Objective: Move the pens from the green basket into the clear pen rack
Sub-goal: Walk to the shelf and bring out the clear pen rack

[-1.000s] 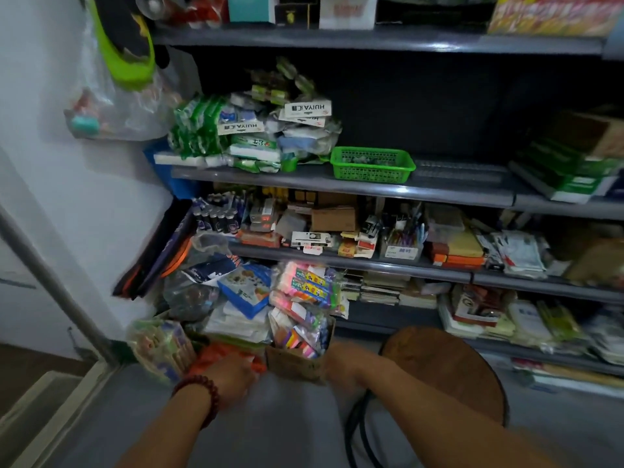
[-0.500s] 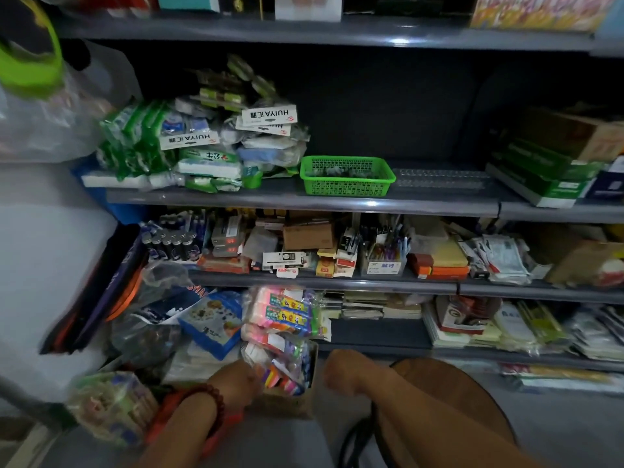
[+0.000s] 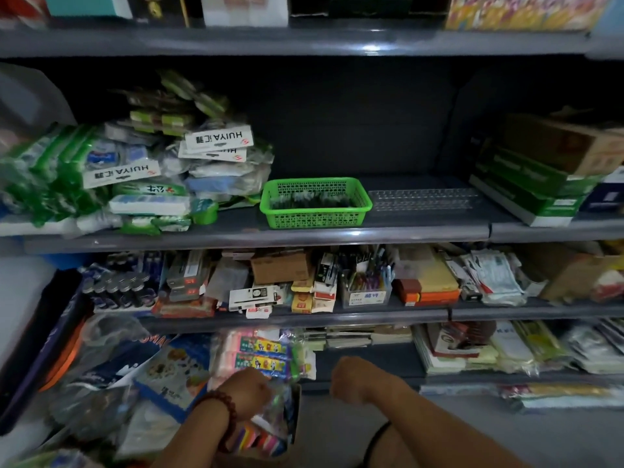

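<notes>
The green basket (image 3: pixel 315 220) stands on the middle shelf at centre, with several dark pens (image 3: pixel 314 199) lying inside. The clear pen rack (image 3: pixel 422 199) sits right beside it on the same shelf. Both hands are far below, near the bottom shelf. My left hand (image 3: pixel 251 388), with a bead bracelet at the wrist, rests at a cardboard box of colourful packets (image 3: pixel 270 434); its fingers are hidden. My right hand (image 3: pixel 351 378) hangs to the right of the box with its fingers loosely curled, and nothing shows in it.
Piled plastic packets (image 3: pixel 141 177) fill the shelf left of the basket, and green boxes (image 3: pixel 540 184) stand right of the rack. The shelf below holds boxes, bottles and a pen tub (image 3: pixel 366 292). Bags and packets crowd the lower left.
The view has tilted up and moved closer to the shelves. My right hand has come off the cardboard box's right edge; my left hand has risen onto the packets.
</notes>
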